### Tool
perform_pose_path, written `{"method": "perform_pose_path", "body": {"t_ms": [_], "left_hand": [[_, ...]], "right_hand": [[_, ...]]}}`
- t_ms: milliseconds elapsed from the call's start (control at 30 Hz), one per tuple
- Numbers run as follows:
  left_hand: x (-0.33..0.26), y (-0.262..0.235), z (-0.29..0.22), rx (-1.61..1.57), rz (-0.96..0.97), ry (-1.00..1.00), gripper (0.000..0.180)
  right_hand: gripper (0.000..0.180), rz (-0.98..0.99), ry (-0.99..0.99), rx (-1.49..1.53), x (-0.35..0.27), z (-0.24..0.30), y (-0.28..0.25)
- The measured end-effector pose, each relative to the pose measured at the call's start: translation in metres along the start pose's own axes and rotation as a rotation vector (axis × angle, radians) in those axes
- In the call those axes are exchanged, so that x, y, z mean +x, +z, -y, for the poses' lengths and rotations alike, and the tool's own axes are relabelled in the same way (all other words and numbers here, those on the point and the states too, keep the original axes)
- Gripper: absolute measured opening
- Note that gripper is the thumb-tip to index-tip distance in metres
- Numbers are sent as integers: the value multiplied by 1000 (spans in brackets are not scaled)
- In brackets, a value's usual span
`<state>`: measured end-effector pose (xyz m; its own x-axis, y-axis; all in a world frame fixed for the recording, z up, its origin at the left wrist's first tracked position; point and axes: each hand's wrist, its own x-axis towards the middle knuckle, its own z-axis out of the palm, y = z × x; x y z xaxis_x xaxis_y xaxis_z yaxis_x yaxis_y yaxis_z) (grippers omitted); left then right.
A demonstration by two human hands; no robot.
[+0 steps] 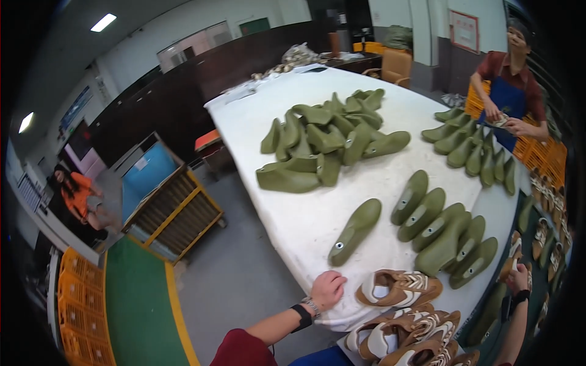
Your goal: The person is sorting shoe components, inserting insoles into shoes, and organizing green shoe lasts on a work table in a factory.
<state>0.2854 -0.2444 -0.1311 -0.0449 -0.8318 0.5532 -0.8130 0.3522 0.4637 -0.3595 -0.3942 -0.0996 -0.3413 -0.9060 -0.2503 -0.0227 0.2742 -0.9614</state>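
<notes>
A workshop with dark cabinets along the far wall is holding a long white table, and everything here is best placed against that table. The person's left hand is resting flat on the table's near edge, fingers loosely curled over the cloth and gripping nothing, likely bracing the body. Just right of that hand, 1 brown and white shoe upper is lying on the table's near end, and more of the same uppers are sitting stacked below it, near the person's body.

The right hand is reaching out past the table's right edge, fingers closed around a small pale item; what it is cannot be told at this size. Beyond that edge, a dark side shelf is carrying more uppers in a row.

On the table, 1 olive green shoe last is lying alone beyond the left hand. To its right, a row of 5 green lasts is lying side by side, seemingly sorted for easy pick-up. At the table's middle a loose heap of lasts is piled unsorted. Another row of lasts is lining the far right side, in front of a co-worker in a blue apron whose hands are holding something pale. Left of the table, a yellow-framed cart is standing on the grey floor.
</notes>
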Motion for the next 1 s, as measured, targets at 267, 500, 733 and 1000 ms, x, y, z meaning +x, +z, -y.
{"method": "perform_pose_path", "body": {"t_ms": [267,500,733,1000], "left_hand": [[8,14,7,13,19,54,21],[0,19,11,-7,85,-33,20],[-4,13,4,3,98,-7,19],[-10,14,16,3,74,29,20]], "right_hand": [[8,122,-147,-252,-40,26,15],[22,-172,53,-648,-46,43,38],[33,-205,-23,-937,-53,41,48],[52,-177,-446,-795,-46,23,50]]}}
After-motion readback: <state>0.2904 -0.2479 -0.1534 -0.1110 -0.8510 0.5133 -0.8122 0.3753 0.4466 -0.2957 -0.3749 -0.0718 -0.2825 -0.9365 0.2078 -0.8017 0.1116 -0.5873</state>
